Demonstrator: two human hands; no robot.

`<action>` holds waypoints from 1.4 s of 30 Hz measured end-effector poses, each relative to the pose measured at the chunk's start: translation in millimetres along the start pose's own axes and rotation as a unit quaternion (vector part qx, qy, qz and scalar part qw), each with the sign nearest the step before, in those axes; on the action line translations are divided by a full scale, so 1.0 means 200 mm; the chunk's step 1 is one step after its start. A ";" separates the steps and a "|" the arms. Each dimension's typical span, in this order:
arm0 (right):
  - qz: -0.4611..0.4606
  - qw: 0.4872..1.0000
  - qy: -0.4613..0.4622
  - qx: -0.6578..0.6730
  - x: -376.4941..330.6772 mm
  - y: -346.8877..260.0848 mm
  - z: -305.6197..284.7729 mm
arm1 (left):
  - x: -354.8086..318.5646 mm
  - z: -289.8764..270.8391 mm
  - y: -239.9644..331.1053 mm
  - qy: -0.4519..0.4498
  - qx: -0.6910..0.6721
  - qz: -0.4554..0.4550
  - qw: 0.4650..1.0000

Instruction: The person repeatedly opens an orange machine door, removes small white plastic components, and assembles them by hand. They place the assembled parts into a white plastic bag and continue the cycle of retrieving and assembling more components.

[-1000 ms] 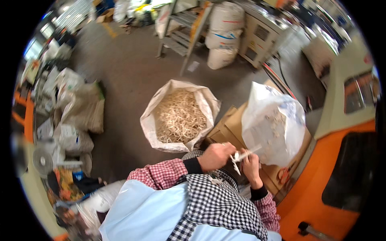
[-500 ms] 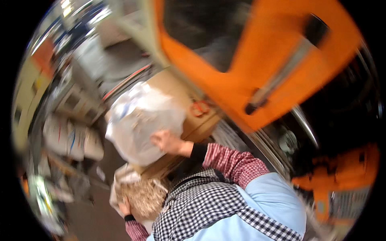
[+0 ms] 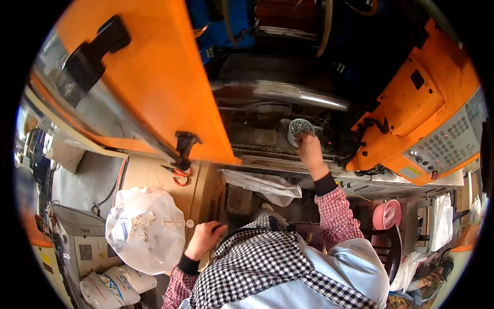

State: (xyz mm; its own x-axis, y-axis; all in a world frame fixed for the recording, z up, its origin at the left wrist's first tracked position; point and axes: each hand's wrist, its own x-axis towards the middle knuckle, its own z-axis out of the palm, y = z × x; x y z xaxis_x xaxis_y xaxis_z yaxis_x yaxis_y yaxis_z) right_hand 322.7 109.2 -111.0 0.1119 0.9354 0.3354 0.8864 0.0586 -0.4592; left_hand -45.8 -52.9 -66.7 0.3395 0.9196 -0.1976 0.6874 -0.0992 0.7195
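Observation:
My right hand (image 3: 310,151) reaches forward to a small round cup (image 3: 290,135) on the machine's ledge. Small shiny metal pieces (image 3: 300,125) fill the cup. Its fingers are drawn together at the near rim, and what they pinch, if anything, is hidden. Close to my body, my left hand (image 3: 204,240) is loosely bent with nothing visible in it. Beside it lies a white plastic bag (image 3: 154,252) with pale moulded pieces (image 3: 144,226) on it. A small white disc (image 3: 190,223) sits at the bag's right edge.
An orange machine door (image 3: 149,77) with a black handle stands at the left. Orange-handled scissors (image 3: 181,176) lie on a cardboard box (image 3: 144,172). To the right are a button panel (image 3: 445,141) and a pink bucket (image 3: 387,215). White sacks (image 3: 118,288) are at lower left.
The view has swung right toward the machine's opening. My right hand has gone from over the white bag to the cup. My left hand has left the sack of beige pieces.

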 end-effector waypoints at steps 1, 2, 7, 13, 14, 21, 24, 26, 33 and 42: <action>-0.061 0.996 0.065 -0.013 0.05 0.12 0.02 | 0.08 0.00 0.08 -0.015 -0.032 0.014 0.999; -0.033 0.996 0.024 -0.082 0.08 0.23 0.05 | 0.18 0.03 0.12 -0.039 -0.022 0.055 0.998; -0.052 0.987 -0.081 -0.127 0.21 0.32 0.12 | 0.47 0.13 0.26 -0.086 0.004 0.111 0.990; -0.101 0.986 -0.113 -0.069 0.21 0.27 0.05 | 0.69 0.19 0.35 -0.076 0.014 0.145 0.986; -0.084 0.989 -0.118 -0.033 0.22 0.26 0.04 | 0.73 0.19 0.38 -0.071 0.024 0.156 0.985; -0.097 0.981 -0.143 0.091 0.27 0.30 -0.04 | 1.13 0.31 0.56 -0.139 -0.213 -0.032 0.967; -0.080 0.966 -0.125 0.214 0.29 0.25 -0.14 | 1.31 0.41 0.57 -0.152 -0.538 -0.108 0.822; -0.112 0.956 -0.121 0.242 0.28 0.21 -0.17 | 1.42 0.49 0.61 -0.157 -0.639 -0.143 0.739; -0.145 0.951 -0.125 0.243 0.26 0.17 -0.19 | 1.54 0.58 0.62 -0.139 -0.746 -0.159 0.632; -0.131 0.979 -0.126 0.087 0.29 0.29 -0.11 | 1.47 0.46 0.58 -0.147 -0.737 -0.090 0.653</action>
State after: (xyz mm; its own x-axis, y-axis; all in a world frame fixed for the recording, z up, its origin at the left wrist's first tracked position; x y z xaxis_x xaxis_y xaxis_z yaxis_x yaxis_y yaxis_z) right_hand 390.5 159.7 -99.2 -0.2440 0.9351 0.2571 0.7768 0.3472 -0.5254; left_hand 193.1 171.8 -102.0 0.5963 0.7313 -0.3310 -0.5589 0.6742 0.4828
